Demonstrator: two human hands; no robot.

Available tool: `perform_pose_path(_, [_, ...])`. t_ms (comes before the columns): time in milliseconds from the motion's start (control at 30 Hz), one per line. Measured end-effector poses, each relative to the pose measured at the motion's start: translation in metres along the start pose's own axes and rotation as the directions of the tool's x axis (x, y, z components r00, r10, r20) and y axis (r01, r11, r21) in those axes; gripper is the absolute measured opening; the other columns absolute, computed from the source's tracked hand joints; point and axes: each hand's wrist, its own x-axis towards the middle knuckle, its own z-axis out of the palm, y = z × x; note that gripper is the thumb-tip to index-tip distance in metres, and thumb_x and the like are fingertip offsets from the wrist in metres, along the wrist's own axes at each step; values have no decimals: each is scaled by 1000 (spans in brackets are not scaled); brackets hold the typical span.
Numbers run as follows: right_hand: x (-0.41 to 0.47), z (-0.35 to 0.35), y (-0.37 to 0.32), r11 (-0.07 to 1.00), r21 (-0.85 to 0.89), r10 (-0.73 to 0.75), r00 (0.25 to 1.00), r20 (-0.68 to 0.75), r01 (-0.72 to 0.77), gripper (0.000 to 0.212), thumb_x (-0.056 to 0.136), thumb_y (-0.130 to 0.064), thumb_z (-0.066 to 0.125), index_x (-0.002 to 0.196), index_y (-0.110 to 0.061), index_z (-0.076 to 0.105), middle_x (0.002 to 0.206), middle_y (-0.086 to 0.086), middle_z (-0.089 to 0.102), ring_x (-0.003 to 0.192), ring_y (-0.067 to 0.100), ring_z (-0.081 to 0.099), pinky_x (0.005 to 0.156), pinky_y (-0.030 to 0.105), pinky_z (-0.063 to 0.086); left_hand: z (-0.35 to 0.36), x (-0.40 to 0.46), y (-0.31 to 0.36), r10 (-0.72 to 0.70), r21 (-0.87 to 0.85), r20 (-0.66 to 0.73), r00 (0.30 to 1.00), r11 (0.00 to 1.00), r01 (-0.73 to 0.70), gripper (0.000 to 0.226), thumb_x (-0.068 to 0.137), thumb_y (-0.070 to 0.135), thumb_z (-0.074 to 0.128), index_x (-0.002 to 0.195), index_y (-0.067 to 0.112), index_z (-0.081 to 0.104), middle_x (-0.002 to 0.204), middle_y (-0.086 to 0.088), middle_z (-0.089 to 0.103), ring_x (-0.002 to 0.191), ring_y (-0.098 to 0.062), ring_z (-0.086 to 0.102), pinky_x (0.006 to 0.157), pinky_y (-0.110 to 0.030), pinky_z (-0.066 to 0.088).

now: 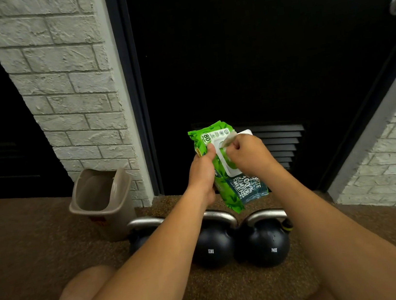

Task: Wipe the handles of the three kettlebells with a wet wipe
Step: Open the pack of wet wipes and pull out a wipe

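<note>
1. The wet wipe (pixel 229 139) is a small pale tuft pinched between the thumb and fingertips of the right hand (pixel 244 154), just above the white flip lid (pixel 229 160) of the green wipes pack (pixel 228 171).
2. The right hand's fingers are curled tight on the wipe, directly over the pack's opening; the lid stands open, its flap showing past the knuckles.
3. The left hand (pixel 201 174) grips the pack from its left edge, thumb pressed on the front near the lid, the other fingers hidden behind the pack.
4. Below both hands, on the brown carpet (pixel 237 291), stand three black kettlebells with metal handles: the left kettlebell (pixel 138 237) mostly hidden by the left forearm, the middle kettlebell (pixel 213 247) and the right kettlebell (pixel 266 244) touching side by side.
5. Left of the left hand, a beige bin (pixel 101 196) stands against a white brick pillar (pixel 67 79).
6. Beyond the fingers is a black door (pixel 254 53) with a louvred vent (pixel 279 138).
</note>
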Motion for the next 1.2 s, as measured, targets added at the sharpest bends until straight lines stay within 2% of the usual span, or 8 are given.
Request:
perform_pose_path(167, [-2, -3, 8, 988, 152, 41, 998, -49, -33, 24, 88, -13, 55, 74, 7, 57, 58, 6, 47, 52, 18, 39, 50, 28, 31, 1, 1, 2, -12, 12, 27, 1000, 1000, 12, 34, 108, 43, 45, 112, 21, 72, 94, -8, 81, 87, -29, 77, 80, -46, 62])
perform_pose_path(533, [-2, 1, 19, 814, 550, 241, 970, -26, -187, 17, 81, -10, 53, 65, -11, 56, 63, 7, 55, 61, 18, 45, 58, 34, 37, 6, -2, 1, -24, 34, 11, 1000, 999, 23, 35, 108, 43, 45, 117, 20, 70, 101, -10, 79, 91, -30, 77, 84, -47, 61])
perform_pose_path(833, [-8, -10, 16, 447, 857, 356, 930, 90, -255, 15, 90, -4, 47, 94, -4, 62, 84, 11, 64, 70, 20, 58, 56, 28, 40, 4, -4, 6, -57, -22, -3, 998, 998, 57, 36, 107, 44, 48, 124, 19, 66, 99, -9, 78, 82, -26, 75, 66, -36, 59])
perform_pose_path(1000, [-9, -20, 22, 157, 962, 439, 888, 134, -222, 13, 91, -6, 44, 81, -5, 52, 81, 11, 58, 77, 31, 65, 74, 45, 57, -2, -1, 5, -80, -44, -37, 996, 996, 79, 37, 107, 44, 48, 124, 18, 67, 101, -11, 78, 86, -28, 76, 71, -40, 61])
perform_pose_path(1033, [-7, -25, 24, 196, 961, 439, 894, 92, -195, 15, 91, -6, 44, 78, -6, 51, 79, 9, 56, 78, 31, 66, 77, 49, 57, -4, 0, 3, -89, -55, -52, 995, 995, 86, 38, 107, 44, 47, 123, 17, 68, 102, -11, 78, 90, -30, 76, 75, -44, 61])
perform_pose_path(1100, [-6, -31, 28, 577, 808, 315, 945, -91, -114, 18, 90, -5, 52, 74, -11, 58, 74, 5, 58, 73, 24, 63, 74, 43, 55, -7, 2, 0, -88, -41, -76, 993, 996, 85, 37, 107, 44, 47, 121, 19, 69, 103, -11, 79, 91, -30, 76, 78, -45, 62])
perform_pose_path(1133, [-7, -31, 30, 789, 614, 161, 973, -167, -25, 19, 88, -6, 59, 72, -16, 63, 73, 1, 60, 70, 19, 60, 72, 36, 52, -7, 3, -1, -87, -32, -76, 993, 996, 84, 36, 107, 44, 46, 119, 19, 69, 103, -11, 79, 90, -30, 76, 76, -43, 62])
perform_pose_path(1200, [-11, -22, 28, 960, 204, -166, 977, -135, 192, 16, 84, -15, 72, 74, -27, 71, 80, -7, 58, 71, 9, 55, 68, 20, 46, -4, 3, -1, -89, -23, -69, 994, 996, 88, 36, 108, 44, 45, 113, 18, 71, 101, -12, 79, 91, -32, 76, 76, -43, 61])
